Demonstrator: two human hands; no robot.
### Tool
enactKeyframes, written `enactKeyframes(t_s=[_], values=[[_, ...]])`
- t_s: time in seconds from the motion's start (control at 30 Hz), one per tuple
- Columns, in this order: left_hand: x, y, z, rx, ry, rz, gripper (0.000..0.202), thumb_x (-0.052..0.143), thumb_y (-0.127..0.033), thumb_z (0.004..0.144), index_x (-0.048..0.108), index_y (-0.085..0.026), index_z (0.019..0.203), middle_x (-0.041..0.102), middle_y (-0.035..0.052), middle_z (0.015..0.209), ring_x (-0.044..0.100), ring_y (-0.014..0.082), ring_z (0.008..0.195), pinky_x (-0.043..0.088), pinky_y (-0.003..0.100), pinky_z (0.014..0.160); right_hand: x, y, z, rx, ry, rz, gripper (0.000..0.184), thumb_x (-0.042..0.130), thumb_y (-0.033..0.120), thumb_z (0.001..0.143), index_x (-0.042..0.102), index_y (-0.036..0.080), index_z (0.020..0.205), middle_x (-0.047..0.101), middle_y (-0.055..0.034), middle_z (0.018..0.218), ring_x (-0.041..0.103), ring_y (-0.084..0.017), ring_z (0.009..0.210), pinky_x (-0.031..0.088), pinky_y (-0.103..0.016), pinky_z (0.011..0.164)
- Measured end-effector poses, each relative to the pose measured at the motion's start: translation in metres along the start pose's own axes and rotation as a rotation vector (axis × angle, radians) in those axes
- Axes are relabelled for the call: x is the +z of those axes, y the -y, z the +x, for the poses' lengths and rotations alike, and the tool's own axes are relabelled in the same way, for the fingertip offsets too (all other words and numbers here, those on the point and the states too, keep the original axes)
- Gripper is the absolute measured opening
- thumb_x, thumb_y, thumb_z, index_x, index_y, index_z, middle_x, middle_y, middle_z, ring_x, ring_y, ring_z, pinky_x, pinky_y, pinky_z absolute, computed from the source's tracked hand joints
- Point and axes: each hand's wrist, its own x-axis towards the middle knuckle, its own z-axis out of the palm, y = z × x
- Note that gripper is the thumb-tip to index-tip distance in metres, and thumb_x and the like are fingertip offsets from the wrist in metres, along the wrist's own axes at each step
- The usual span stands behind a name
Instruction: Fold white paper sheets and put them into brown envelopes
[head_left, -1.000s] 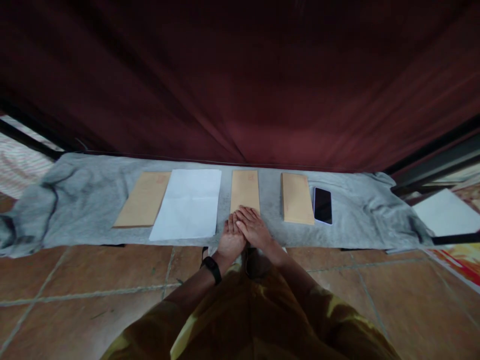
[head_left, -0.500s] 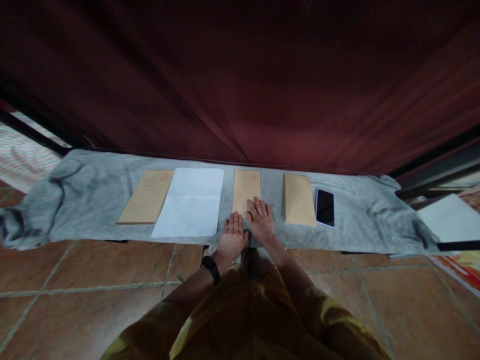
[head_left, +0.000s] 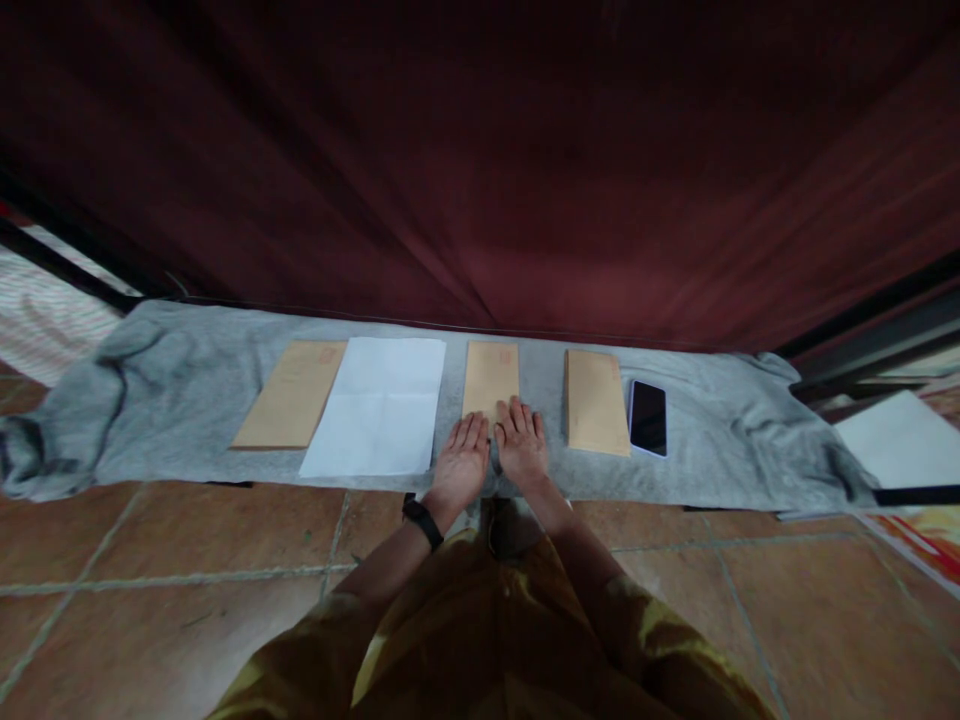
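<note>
Both my hands lie flat, side by side, on the near end of a brown envelope (head_left: 490, 375) in the middle of a grey cloth (head_left: 150, 380). My left hand (head_left: 463, 463), with a black band at the wrist, has its fingers stretched out and together. My right hand (head_left: 520, 447) is spread flat, its fingertips resting on the envelope. Neither hand holds anything.
A white sheet of paper (head_left: 382, 405) and another brown envelope (head_left: 289, 395) lie to the left. On the right are a third brown envelope (head_left: 595, 401) and a dark phone (head_left: 647, 417). A dark red curtain (head_left: 480, 180) hangs behind. More white paper (head_left: 896, 440) lies at the far right, on the tiled floor (head_left: 150, 590).
My hands were overlapped on the envelope's near end, right over left. They have drawn apart and now rest flat next to each other.
</note>
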Motion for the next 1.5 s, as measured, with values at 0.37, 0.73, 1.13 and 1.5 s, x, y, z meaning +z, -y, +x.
enactKeyframes(t_s=[0.37,0.73,1.13,1.5], values=[[0.014,0.005,0.053,-0.078,-0.01,-0.068,0.052,0.028,-0.029,0.103,0.046,-0.01,0.148,0.043,0.0141,0.158,0.036,0.0228,0.149,0.027,0.044,0.123,0.001,-0.001,-0.001,-0.009,-0.001,-0.013,0.05,0.036,0.027,0.105,0.044,0.018,0.153,0.039,-0.0148,0.16,0.039,-0.032,0.146,0.029,-0.058,0.118],[0.021,0.01,0.048,-0.078,0.019,-0.082,0.053,0.028,-0.03,0.104,0.046,-0.008,0.148,0.044,0.0163,0.157,0.036,0.0261,0.149,0.027,0.048,0.123,-0.005,0.002,0.001,0.025,0.079,-0.035,0.05,0.034,0.031,0.106,0.041,0.021,0.154,0.034,-0.0118,0.163,0.035,-0.029,0.148,0.024,-0.054,0.12],[0.01,0.008,-0.023,0.058,-0.011,-0.068,0.05,0.036,-0.028,0.103,0.046,-0.019,0.15,0.046,0.0064,0.157,0.033,0.0225,0.15,0.027,0.044,0.124,-0.003,0.001,0.001,0.021,0.088,-0.037,0.051,0.034,0.028,0.105,0.039,0.022,0.156,0.032,-0.0114,0.164,0.033,-0.028,0.149,0.022,-0.053,0.121],[0.011,0.004,-0.024,0.086,-0.016,-0.043,0.05,0.037,-0.029,0.103,0.048,-0.011,0.148,0.045,0.0128,0.157,0.036,0.0231,0.149,0.026,0.044,0.125,-0.002,-0.008,-0.002,0.036,0.008,0.001,0.048,0.035,0.022,0.103,0.048,0.016,0.149,0.047,-0.013,0.156,0.04,-0.026,0.144,0.028,-0.048,0.12]])
